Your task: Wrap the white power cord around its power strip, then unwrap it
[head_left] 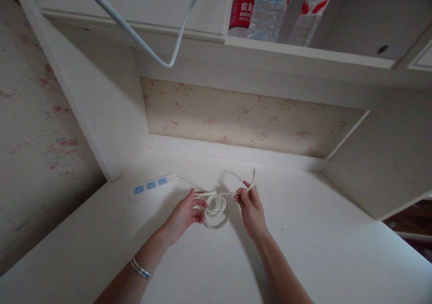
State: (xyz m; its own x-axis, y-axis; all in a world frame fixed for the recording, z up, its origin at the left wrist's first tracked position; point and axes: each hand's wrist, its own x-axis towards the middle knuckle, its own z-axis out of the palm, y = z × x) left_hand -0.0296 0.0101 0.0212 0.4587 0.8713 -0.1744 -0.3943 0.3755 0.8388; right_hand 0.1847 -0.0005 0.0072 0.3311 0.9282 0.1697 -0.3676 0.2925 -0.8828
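A white power strip point(150, 185) with three blue socket panels lies on the desk at left, its thin cord running right toward a loose coil of white cable point(216, 206). My left hand point(189, 210) is closed on the left side of the coil, thumb on top and fingers curled below. My right hand point(249, 204) pinches a stretch of the same cable to the right of the coil. A short length of cable stands up past my right fingers. The plug end is not clearly visible.
The white desk point(209, 263) sits under an overhead cabinet whose open shelf point(310, 54) holds several plastic bottles point(268, 14). A bent pale bar point(135, 36) hangs close to the camera at upper left. Side panels point(101, 101) bound the desk.
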